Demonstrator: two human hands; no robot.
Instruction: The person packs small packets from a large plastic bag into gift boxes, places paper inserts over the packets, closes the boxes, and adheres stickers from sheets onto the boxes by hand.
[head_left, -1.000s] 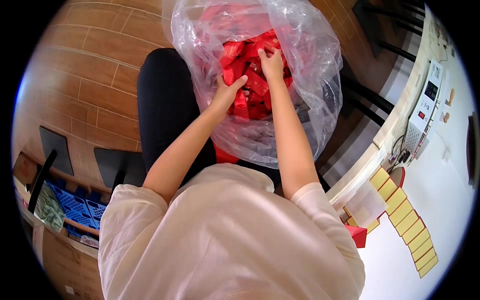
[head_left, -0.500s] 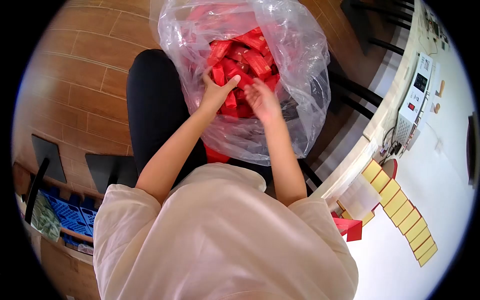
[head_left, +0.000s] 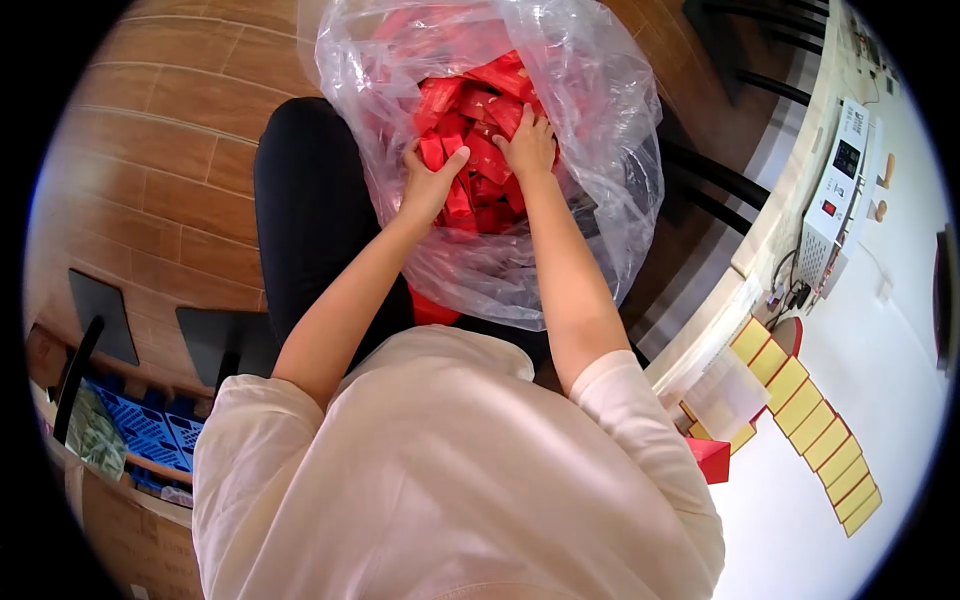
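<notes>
A large clear plastic bag (head_left: 610, 130) stands open in front of my knees, with a pile of red packets (head_left: 490, 160) inside. My left hand (head_left: 430, 185) is at the left side of the pile, its thumb and fingers round a small folded red packet (head_left: 432, 152). On the right of the pile, my right hand (head_left: 530, 148) has its fingers spread over the red packets and touches them; nothing is seen gripped in it.
A white table (head_left: 800, 520) on the right carries a row of yellow cards with red edges (head_left: 805, 410), a white machine (head_left: 835, 200), a translucent box (head_left: 725, 390) and a red box (head_left: 710, 460). Blue crates (head_left: 150, 425) are at lower left.
My right hand moved off the upper packets, down toward the middle, then back up onto the right side of the pile. My left hand stayed on the left side. The view shifted slightly.
</notes>
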